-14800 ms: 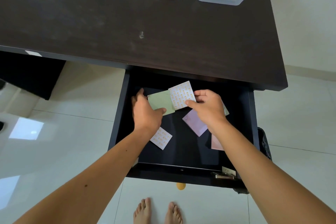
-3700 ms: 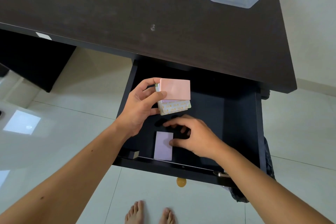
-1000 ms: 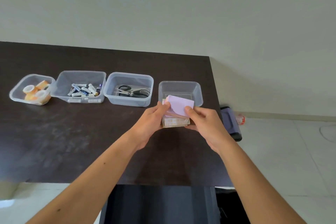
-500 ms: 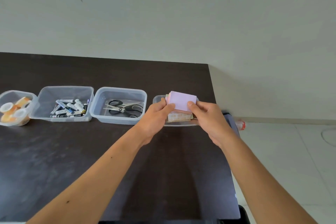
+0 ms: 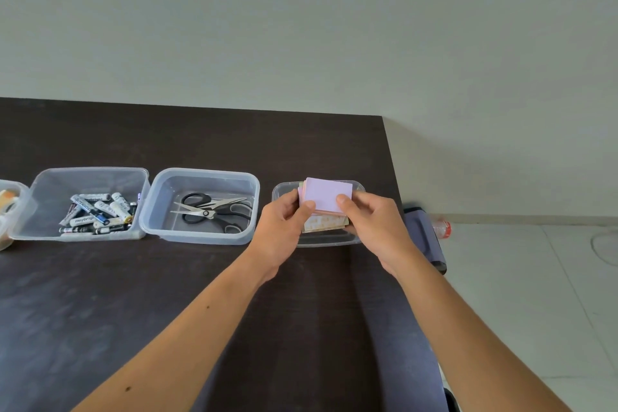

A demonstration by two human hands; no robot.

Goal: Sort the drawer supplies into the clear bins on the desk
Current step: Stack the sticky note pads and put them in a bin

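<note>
Two bare hands hold one stack of sticky-note pads (image 5: 326,202) between them, over the rightmost clear bin (image 5: 317,241), which sits near the right edge of the dark desk (image 5: 167,294). The left hand (image 5: 284,231) pinches the stack's left side, thumb on top and fingers curled beneath. The right hand (image 5: 374,227) grips the right side the same way. Both hands are closed on the stack, with no visible gap. The top pad is lilac; below it are a pink layer and a pale patterned pad. The stack appears to sit within the bin's rim, but whether it touches the bin floor cannot be told.

To the left along the desk stand three more bins in a row: one with black-handled scissors (image 5: 210,211), one with loose batteries (image 5: 97,214), and, cut off at the desk's left edge, one with what may be tape rolls (image 5: 6,207).

Judging by look, the stack is light and each pad fairly stiff, yet the pads are separate blocks that could slide over one another or fan apart. Holding two opposite sides with pressure above and below, as now, seems the safest grip. Lowering it flat before letting go would likely keep the pile square; dropping it might scatter the pads.
</note>
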